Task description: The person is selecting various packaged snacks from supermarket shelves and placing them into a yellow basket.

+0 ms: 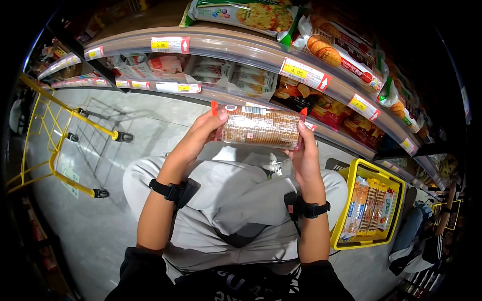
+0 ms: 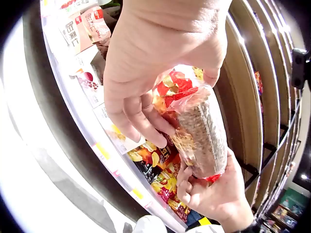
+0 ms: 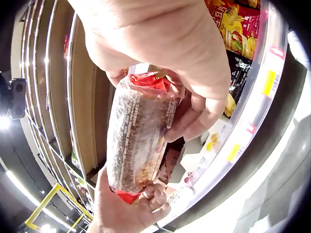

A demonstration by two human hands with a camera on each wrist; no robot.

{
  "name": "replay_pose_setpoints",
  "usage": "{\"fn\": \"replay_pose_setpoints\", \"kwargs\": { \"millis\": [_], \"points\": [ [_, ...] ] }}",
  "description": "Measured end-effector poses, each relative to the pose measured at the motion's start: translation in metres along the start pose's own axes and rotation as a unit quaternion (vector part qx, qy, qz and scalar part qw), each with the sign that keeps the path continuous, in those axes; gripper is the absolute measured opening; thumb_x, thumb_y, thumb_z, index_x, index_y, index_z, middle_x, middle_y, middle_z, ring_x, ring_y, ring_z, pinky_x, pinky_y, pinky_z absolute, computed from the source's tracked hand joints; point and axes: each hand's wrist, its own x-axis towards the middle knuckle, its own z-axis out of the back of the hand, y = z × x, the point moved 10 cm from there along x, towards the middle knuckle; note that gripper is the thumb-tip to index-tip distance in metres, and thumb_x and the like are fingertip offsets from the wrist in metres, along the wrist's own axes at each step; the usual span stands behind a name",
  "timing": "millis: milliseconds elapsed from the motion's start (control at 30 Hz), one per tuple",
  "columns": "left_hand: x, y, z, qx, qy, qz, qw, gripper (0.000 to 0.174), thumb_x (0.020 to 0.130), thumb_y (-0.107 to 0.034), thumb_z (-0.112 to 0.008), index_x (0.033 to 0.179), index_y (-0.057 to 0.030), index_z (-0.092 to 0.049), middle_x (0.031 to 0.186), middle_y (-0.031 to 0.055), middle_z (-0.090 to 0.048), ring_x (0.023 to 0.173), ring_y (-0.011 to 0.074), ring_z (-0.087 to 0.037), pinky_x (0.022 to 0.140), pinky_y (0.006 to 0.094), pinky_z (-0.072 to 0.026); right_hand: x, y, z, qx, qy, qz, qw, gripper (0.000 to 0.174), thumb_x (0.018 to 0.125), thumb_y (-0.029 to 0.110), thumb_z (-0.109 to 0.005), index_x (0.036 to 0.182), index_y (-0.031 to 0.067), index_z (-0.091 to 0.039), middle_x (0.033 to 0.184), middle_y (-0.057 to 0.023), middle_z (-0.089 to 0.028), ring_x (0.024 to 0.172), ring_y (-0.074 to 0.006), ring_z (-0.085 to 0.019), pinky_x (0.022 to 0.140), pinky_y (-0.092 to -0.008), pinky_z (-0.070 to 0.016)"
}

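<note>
A long pack of round biscuits (image 1: 263,128) in clear wrap with red ends lies crosswise between my hands, above my lap. My left hand (image 1: 202,131) grips its left end, thumb on the upper face. At the other end my right hand (image 1: 305,153) holds it the same way, thumb near the red tip. In the left wrist view the pack (image 2: 204,133) shows a printed side, with the left fingers curled along it. The right wrist view shows small print down the wrap of the pack (image 3: 133,141).
In front runs a shelf with a clear price-tag lip (image 1: 236,45), bearing bagged biscuits (image 1: 331,50). Chip bags (image 1: 329,113) sit on the lower shelf. A yellow basket (image 1: 361,246) with several packs stands at right, a yellow wheeled frame (image 1: 75,181) at left. Another person (image 1: 419,233) is far right.
</note>
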Motion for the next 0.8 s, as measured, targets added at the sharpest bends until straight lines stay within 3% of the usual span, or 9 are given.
{"fn": "replay_pose_setpoints", "kwargs": {
  "millis": [33,100,300,400,467,500,600,733,800],
  "points": [
    [-0.002,-0.003,-0.004,0.0,0.0,-0.001,1.0,0.059,0.099,-0.048,-0.05,0.137,-0.0035,-0.054,0.126,0.0067,-0.064,0.113,0.0141,-0.059,0.099,0.032,-0.0437,-0.002,0.001,-0.002,0.003,-0.003,-0.002,1.0,0.044,0.098,0.045,-0.053,0.124,0.0092,-0.061,0.117,-0.0042,-0.069,0.106,-0.016,-0.065,0.093,-0.0365,-0.0492],
    [-0.007,-0.014,-0.009,-0.047,-0.019,-0.014,0.999,0.053,0.096,-0.049,-0.057,0.125,-0.0047,-0.061,0.087,-0.0056,-0.05,0.079,0.0066,-0.044,0.074,0.0227,-0.0372,-0.003,0.002,-0.003,0.007,-0.005,-0.005,1.0,0.044,0.098,0.044,-0.053,0.124,0.0097,-0.062,0.116,-0.0034,-0.069,0.105,-0.0153,-0.065,0.092,-0.0353,-0.0484],
    [-0.005,-0.009,-0.004,-0.078,-0.027,-0.014,0.996,0.051,0.096,-0.048,-0.057,0.124,-0.0049,-0.062,0.086,-0.0055,-0.05,0.08,0.0064,-0.044,0.075,0.0233,-0.038,-0.001,-0.005,-0.001,0.002,0.006,-0.009,1.0,0.045,0.097,0.045,-0.054,0.125,0.0098,-0.061,0.115,-0.0024,-0.069,0.106,-0.0141,-0.063,0.094,-0.0351,-0.0457],
    [-0.004,0.002,0.002,-0.049,-0.021,0.018,0.998,0.059,0.096,-0.051,-0.054,0.13,-0.0028,-0.059,0.111,0.0034,-0.066,0.098,0.0115,-0.059,0.089,0.0269,-0.0436,0.008,-0.021,0.014,-0.016,-0.006,-0.029,0.999,0.048,0.097,0.046,-0.054,0.128,0.0096,-0.06,0.119,-0.0036,-0.067,0.11,-0.0155,-0.062,0.096,-0.0368,-0.0451],
    [-0.01,-0.006,-0.003,-0.058,-0.031,0.016,0.998,0.056,0.097,-0.049,-0.055,0.131,-0.0036,-0.059,0.108,0.0014,-0.065,0.095,0.0101,-0.057,0.087,0.0253,-0.0427,0.008,-0.016,0.007,-0.019,0.006,-0.022,1.0,0.052,0.097,0.046,-0.054,0.133,0.0087,-0.057,0.125,-0.0051,-0.065,0.115,-0.0178,-0.059,0.099,-0.0387,-0.0441],
    [-0.011,-0.011,-0.005,-0.066,-0.038,0.014,0.997,0.054,0.097,-0.046,-0.056,0.131,-0.0044,-0.06,0.106,-0.0005,-0.063,0.093,0.0086,-0.055,0.085,0.0237,-0.0418,0.005,-0.013,0.005,0.005,-0.008,-0.017,1.0,0.036,0.096,0.043,-0.059,0.113,0.0119,-0.06,0.088,0.0075,-0.046,0.074,-0.0048,-0.037,0.071,-0.0216,-0.0305],
    [-0.007,0.0,0.0,-0.056,-0.021,0.021,0.998,0.057,0.098,-0.048,-0.055,0.133,-0.0034,-0.058,0.117,0.0036,-0.066,0.103,0.0114,-0.058,0.093,0.0265,-0.043,0.003,-0.011,0.003,-0.031,0.017,-0.01,0.999,0.039,0.096,0.041,-0.061,0.119,0.01,-0.059,0.109,0.0027,-0.058,0.096,-0.0088,-0.05,0.083,-0.0213,-0.0353],
    [0.002,0.016,0.01,-0.065,-0.034,0.011,0.997,0.062,0.097,-0.053,-0.051,0.135,-0.0041,-0.056,0.124,0.0103,-0.066,0.113,0.0207,-0.062,0.099,0.0388,-0.0462,-0.006,0.006,-0.016,-0.033,0.043,0.004,0.999,0.044,0.094,0.037,-0.067,0.125,0.0076,-0.058,0.113,0.0007,-0.061,0.103,-0.0096,-0.054,0.092,-0.0243,-0.0409],
    [0.002,0.019,0.012,-0.056,-0.028,0.019,0.998,0.063,0.098,-0.053,-0.049,0.137,-0.0042,-0.054,0.125,0.0109,-0.066,0.113,0.0219,-0.062,0.097,0.0416,-0.0478,-0.003,-0.01,-0.009,-0.046,0.033,-0.033,0.998,0.05,0.092,0.04,-0.069,0.128,0.0071,-0.057,0.111,-0.0003,-0.062,0.1,-0.0102,-0.056,0.086,-0.0263,-0.0462]
  ]
}}
